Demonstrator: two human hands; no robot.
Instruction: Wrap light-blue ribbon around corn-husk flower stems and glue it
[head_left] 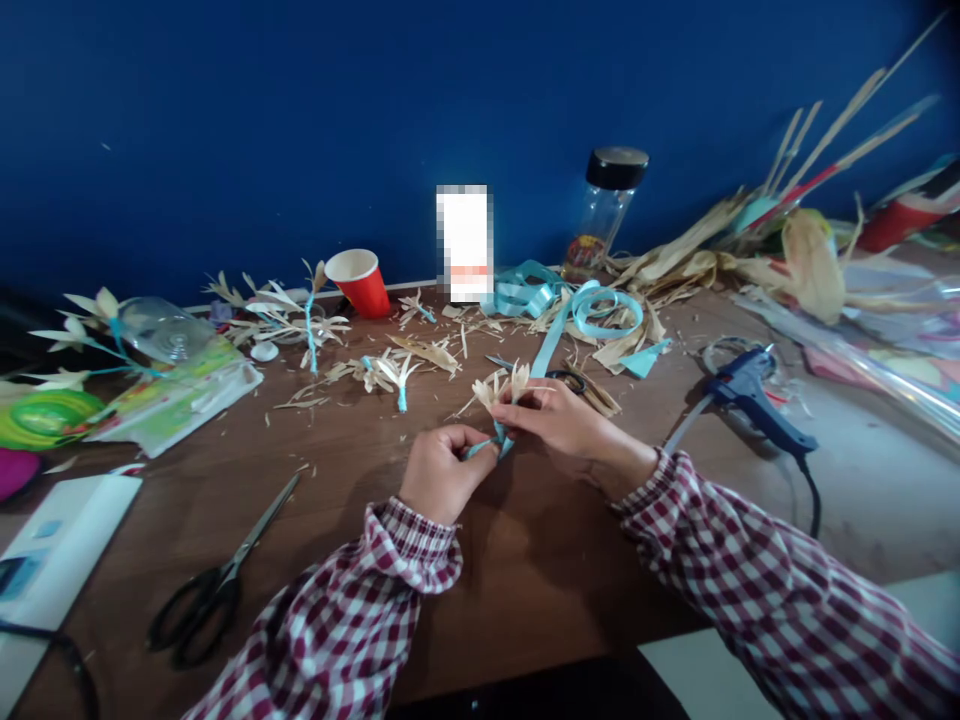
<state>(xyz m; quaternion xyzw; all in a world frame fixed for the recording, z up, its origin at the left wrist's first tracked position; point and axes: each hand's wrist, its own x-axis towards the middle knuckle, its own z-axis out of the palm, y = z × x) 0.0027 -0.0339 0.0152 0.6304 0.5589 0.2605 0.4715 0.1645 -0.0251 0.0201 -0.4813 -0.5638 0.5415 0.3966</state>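
Note:
Both my hands meet over the middle of the table. My right hand (551, 420) pinches a small corn-husk flower (491, 388), its pale petals pointing up and away from me. Light-blue ribbon (504, 442) wraps around the flower's base, and my left hand (450, 468) has its thumb and fingers closed on that ribbon. A longer strip of blue ribbon (551, 340) runs from behind my right hand to loose loops at the back. Just beyond my hands lies a finished-looking husk flower (402, 385) with a blue-wrapped stem. My fingers partly hide the flower's base.
Black-handled scissors (225, 580) lie at the left, and a blue glue gun (761, 395) at the right. A red paper cup (364, 285), a lit, blurred-out screen (466, 245) and a black-lidded jar (607, 210) stand along the wall. Husk scraps (427, 352) litter the table's back.

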